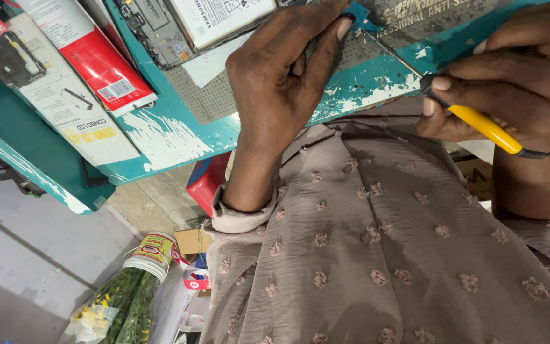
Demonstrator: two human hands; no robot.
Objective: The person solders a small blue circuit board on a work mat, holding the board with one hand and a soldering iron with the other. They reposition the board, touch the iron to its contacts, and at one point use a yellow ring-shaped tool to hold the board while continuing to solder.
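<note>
Left hand [281, 76] pins small blue circuit board [356, 16] flat on teal desk [179, 134] at its far edge, fingertip grip keeping it steady. Right hand [517, 76] holds yellow-handled soldering iron [479, 124] in a pen grip, thin tip on the board.

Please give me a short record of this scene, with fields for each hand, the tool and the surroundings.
left hand: fingers press a small blue circuit board onto the teal workbench
right hand: grips a yellow-handled soldering iron
tool tip: metal shaft points at the blue board; actual contact cannot be told
on bench: opened phone, red and white boxes
below bench: white plastic jar on the floor
</note>
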